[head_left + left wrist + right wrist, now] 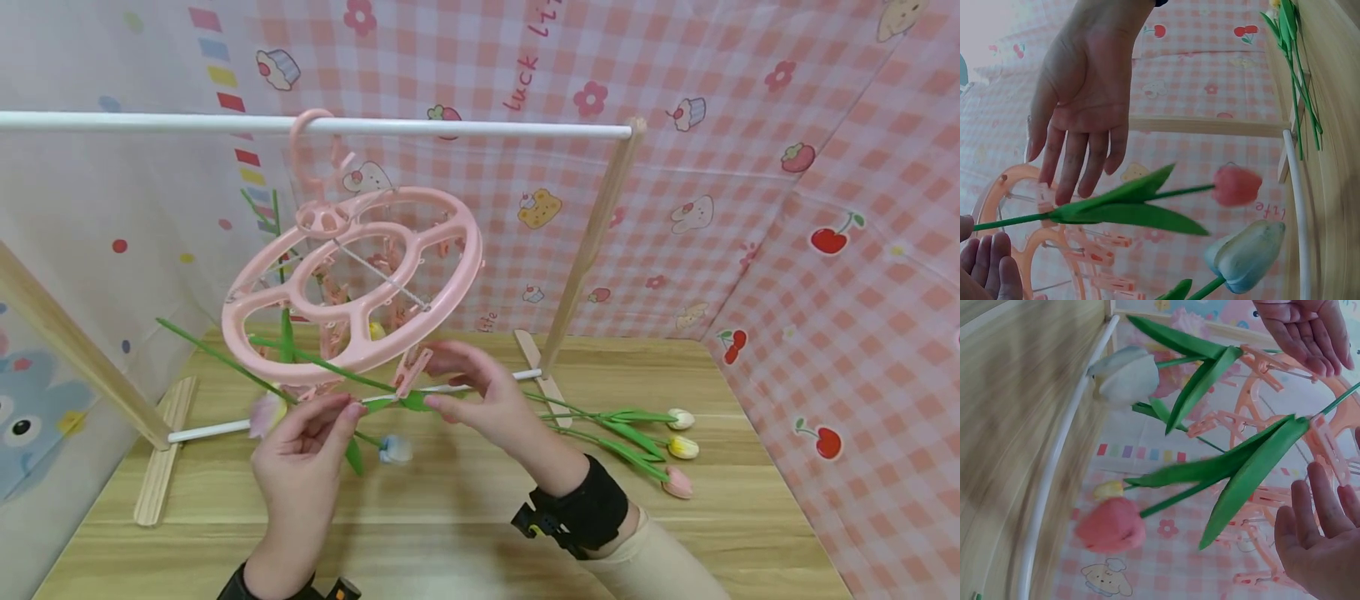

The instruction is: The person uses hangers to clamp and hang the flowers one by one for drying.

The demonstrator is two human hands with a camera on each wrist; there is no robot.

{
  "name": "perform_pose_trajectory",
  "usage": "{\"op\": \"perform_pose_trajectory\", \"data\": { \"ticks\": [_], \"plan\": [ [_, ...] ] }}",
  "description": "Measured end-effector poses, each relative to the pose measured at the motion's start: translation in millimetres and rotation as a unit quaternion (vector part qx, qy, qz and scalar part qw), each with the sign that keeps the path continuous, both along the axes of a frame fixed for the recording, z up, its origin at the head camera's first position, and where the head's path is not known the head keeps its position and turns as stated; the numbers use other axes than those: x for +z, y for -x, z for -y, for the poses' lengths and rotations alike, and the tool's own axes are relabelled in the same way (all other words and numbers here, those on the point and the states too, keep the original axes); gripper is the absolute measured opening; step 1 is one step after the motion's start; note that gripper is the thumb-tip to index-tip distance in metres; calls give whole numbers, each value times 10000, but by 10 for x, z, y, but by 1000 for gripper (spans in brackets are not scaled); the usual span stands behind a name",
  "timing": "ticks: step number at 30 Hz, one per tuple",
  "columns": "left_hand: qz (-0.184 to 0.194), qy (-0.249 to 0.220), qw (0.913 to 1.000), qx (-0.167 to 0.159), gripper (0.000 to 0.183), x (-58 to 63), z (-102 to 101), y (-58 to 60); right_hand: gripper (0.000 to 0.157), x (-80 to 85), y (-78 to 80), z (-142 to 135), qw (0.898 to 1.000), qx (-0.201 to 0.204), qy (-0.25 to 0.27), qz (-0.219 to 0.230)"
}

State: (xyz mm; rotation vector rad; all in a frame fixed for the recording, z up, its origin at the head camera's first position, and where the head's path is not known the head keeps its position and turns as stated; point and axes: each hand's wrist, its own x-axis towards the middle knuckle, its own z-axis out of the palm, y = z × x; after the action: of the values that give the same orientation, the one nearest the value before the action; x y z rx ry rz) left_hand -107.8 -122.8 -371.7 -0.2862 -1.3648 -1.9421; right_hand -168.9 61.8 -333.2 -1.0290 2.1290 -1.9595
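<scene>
A round pink clip hanger [468, 250] hangs by its hook from a white rod. At its near rim, a pink clothespin [412, 372] grips the stem of a pink tulip [1110, 525] with green leaves [1129, 209]. My right hand [495, 408] is beside this clothespin, fingers spread and loosely bent around nothing. My left hand [303, 467] is near the stem left of the clothespin, its fingers relaxed, thumb tip close to the stem. A pale blue tulip [395, 450] hangs from another clothespin [1266, 365]. The pink bloom is hidden in the head view.
A white rod [465, 127] on wooden posts [592, 250] carries the hanger; a lower bar [210, 431] joins the feet. White, yellow and pink tulips [678, 482] lie on the wooden table at right. Purple [264, 414] and yellow tulips [376, 331] are near the hanger.
</scene>
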Motion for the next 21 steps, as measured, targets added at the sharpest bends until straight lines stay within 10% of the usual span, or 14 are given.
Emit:
{"op": "perform_pose_trajectory", "data": {
  "ticks": [21],
  "plan": [
    [-769, -355, 9955, 428, 24, 75, 55, -117, 48, -340, 29, -348, 9966, -775, 46, 272]
  ]
}}
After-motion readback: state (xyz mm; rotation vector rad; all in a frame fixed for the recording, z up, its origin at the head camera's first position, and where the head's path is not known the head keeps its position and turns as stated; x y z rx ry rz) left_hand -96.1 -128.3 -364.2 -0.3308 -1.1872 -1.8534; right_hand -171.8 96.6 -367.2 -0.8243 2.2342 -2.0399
